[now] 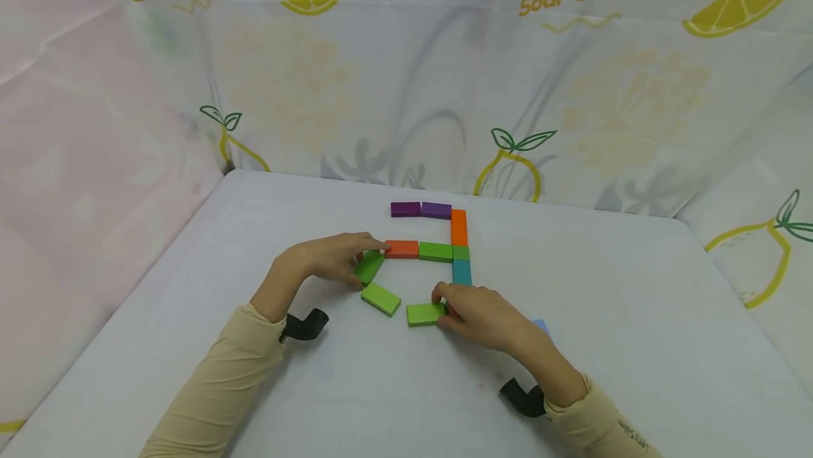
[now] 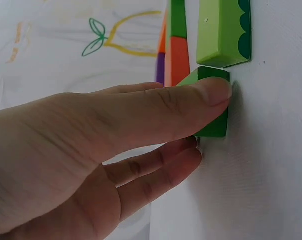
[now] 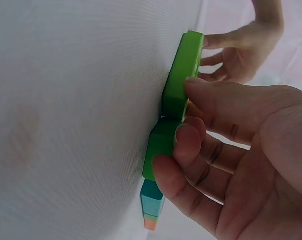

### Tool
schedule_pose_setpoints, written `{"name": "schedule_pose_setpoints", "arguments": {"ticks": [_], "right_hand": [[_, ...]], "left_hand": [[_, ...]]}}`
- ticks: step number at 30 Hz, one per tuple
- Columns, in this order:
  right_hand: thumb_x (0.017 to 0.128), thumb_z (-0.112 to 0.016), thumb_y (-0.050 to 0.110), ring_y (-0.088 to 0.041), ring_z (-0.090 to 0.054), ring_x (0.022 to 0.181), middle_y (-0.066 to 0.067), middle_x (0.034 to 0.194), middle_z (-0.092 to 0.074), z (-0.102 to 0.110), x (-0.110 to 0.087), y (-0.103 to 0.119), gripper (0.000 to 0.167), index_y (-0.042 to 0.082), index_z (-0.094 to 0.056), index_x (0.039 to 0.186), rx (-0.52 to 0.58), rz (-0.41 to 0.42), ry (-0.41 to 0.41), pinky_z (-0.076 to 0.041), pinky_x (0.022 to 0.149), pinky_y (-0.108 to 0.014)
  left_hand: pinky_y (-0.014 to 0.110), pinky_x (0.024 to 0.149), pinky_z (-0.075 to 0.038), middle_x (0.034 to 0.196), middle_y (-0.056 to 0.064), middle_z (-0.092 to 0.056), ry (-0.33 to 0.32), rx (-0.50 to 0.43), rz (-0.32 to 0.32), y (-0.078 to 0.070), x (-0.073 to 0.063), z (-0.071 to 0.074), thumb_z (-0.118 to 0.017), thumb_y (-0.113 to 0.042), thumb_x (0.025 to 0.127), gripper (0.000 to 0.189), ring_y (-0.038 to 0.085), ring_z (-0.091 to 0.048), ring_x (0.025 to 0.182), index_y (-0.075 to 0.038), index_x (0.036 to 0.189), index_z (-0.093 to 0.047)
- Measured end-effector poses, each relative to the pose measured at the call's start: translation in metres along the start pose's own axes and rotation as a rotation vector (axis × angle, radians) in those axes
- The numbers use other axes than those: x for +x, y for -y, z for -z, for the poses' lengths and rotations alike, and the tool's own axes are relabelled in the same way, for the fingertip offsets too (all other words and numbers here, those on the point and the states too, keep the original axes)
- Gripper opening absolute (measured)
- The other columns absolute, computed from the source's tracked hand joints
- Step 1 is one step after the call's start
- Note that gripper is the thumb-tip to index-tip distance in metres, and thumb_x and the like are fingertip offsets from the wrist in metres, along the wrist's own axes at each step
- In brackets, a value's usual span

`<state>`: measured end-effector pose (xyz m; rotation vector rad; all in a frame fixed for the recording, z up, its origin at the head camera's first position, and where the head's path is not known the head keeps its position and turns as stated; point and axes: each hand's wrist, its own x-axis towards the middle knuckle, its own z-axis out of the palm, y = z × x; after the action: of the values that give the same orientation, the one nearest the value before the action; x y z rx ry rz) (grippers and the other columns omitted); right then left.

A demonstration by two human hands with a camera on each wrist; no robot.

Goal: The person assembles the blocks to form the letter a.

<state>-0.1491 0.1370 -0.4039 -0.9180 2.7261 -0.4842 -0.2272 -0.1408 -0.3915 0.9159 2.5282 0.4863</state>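
On the white table, wooden blocks form a jointed outline. My left hand (image 1: 330, 258) pinches a green block (image 1: 369, 267), thumb on its near side and fingers beyond, in the head and left wrist views. Its upper end nears an orange-red block (image 1: 401, 250); a lime block (image 1: 381, 299) lies at its lower end. My right hand (image 1: 485, 317) has curled fingers on a darker green block (image 3: 158, 145), mostly hidden from above. The right thumb touches the end of another lime block (image 3: 183, 75). A gap separates the two lime blocks.
A green block (image 1: 435, 252) continues the middle row to an upright line with an orange block (image 1: 459, 228) and a teal block (image 1: 461, 272). Two purple blocks (image 1: 436, 211) form the top row. Something light blue (image 1: 542, 326) shows behind the right forearm. Printed cloth (image 1: 394, 77) hangs behind.
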Motion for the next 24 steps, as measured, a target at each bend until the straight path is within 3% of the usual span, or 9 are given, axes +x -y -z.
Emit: {"name": "schedule_pose_setpoints", "arguments": {"ticks": [14, 24], "right_hand": [[0.089, -0.065, 0.019, -0.007, -0.045, 0.06, 0.008, 0.069, -0.049, -0.0016, 0.0002, -0.0007, 0.022, 0.015, -0.057, 0.109, -0.002, 0.01, -0.011, -0.039, 0.057, -0.021], [0.089, -0.065, 0.018, -0.006, -0.045, 0.06, 0.008, 0.069, -0.049, -0.0007, -0.0004, 0.0004, 0.021, 0.014, -0.057, 0.108, -0.002, 0.015, -0.015, -0.04, 0.057, -0.02]], "left_hand": [[0.035, 0.09, -0.046, 0.109, 0.003, -0.053, -0.025, -0.015, 0.008, -0.003, -0.0008, 0.0, -0.075, -0.015, 0.078, 0.07, 0.018, -0.056, 0.098, -0.014, 0.141, -0.043], [0.029, 0.079, -0.042, 0.106, 0.005, -0.051, -0.03, 0.014, 0.005, -0.005, 0.0018, -0.0012, -0.075, -0.017, 0.079, 0.072, 0.018, -0.05, 0.09, -0.014, 0.142, -0.04]]}}
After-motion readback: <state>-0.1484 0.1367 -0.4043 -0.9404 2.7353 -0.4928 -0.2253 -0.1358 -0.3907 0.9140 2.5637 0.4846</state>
